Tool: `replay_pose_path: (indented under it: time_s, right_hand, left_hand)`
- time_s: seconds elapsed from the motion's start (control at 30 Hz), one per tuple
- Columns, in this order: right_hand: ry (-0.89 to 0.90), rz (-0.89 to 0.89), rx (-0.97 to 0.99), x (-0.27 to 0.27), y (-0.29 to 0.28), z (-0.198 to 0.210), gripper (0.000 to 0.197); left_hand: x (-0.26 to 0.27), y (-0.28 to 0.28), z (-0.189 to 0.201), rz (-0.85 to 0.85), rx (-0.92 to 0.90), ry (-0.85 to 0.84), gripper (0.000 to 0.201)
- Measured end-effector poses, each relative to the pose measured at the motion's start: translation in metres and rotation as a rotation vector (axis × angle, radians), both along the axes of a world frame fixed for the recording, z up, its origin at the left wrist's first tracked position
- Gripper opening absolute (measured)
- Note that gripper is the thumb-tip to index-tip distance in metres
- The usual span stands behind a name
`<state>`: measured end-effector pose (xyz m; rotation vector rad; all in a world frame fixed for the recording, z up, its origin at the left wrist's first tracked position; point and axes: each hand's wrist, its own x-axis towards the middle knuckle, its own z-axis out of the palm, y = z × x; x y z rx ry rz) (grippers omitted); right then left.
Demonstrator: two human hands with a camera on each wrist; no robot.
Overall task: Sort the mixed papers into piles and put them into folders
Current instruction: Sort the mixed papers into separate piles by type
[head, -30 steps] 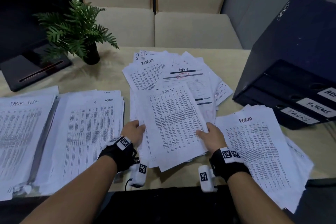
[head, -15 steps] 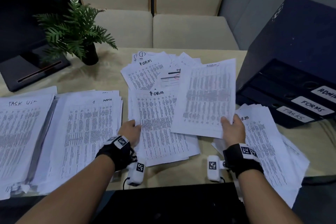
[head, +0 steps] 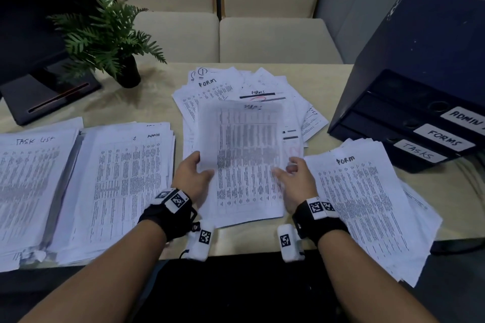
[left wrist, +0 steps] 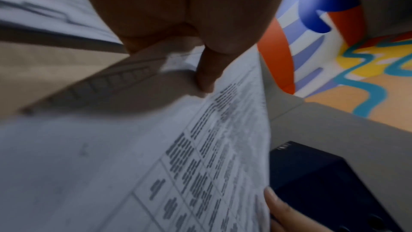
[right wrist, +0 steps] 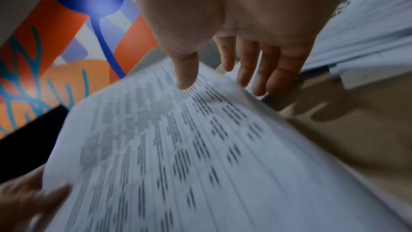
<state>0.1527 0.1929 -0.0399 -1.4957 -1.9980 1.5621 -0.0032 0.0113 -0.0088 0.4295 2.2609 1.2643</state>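
At near edge of table (head: 147,102), centre: left hand (head: 194,178) pinches near-left corner of loose sheet (head: 241,134). Sheet blurred, held above middle pile (head: 244,191). Right hand (head: 296,183) at sheet's near-right corner, fingers straight and spread, thumb tip on printed face. FORM pile (head: 362,196) just right. ADMIN pile (head: 123,178) and TASK LIST pile (head: 29,178) left. Labelled folders (head: 372,113) stacked far right. Potted fern (head: 110,34) far left.

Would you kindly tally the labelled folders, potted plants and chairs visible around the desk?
Labelled folders (ADMIN, FORMS, TASKS): 3
Potted plants: 1
Chairs: 2
Total: 6
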Motion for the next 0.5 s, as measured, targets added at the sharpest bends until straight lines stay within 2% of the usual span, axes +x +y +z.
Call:
replay_pose_path:
  time_s: [0.07,0.13,0.17,0.23,0.37,0.43,0.5]
  right_hand:
    - [0.095,-0.018,-0.091,-0.001,0.003,0.01,0.041]
    - [0.197,-0.021,-0.193,-0.005,0.003,0.021,0.023]
    - [0.246,-0.035,-0.195,-0.007,0.002,0.028,0.02]
    - [0.313,-0.044,-0.114,-0.01,-0.005,0.044,0.025]
    - [0.406,-0.089,-0.019,-0.004,-0.033,0.071,0.03]
    - [0.364,-0.093,-0.014,0.001,-0.052,0.068,0.031]
    - [0.267,-0.058,-0.007,0.002,-0.071,0.058,0.03]
  left_hand:
    - [-0.004,-0.005,0.005,-0.033,0.147,-0.049,0.048]
    - [-0.01,-0.01,0.009,-0.117,0.166,0.015,0.086]
    - [-0.012,-0.011,0.014,-0.14,0.165,0.043,0.095]
    - [-0.014,-0.014,0.026,-0.148,0.233,0.053,0.089]
    - [-0.016,-0.028,0.033,-0.063,0.354,0.028,0.038]
    - [-0.01,-0.039,0.028,-0.034,0.351,-0.012,0.03]
    - [0.0,-0.048,0.021,-0.045,0.269,-0.01,0.032]
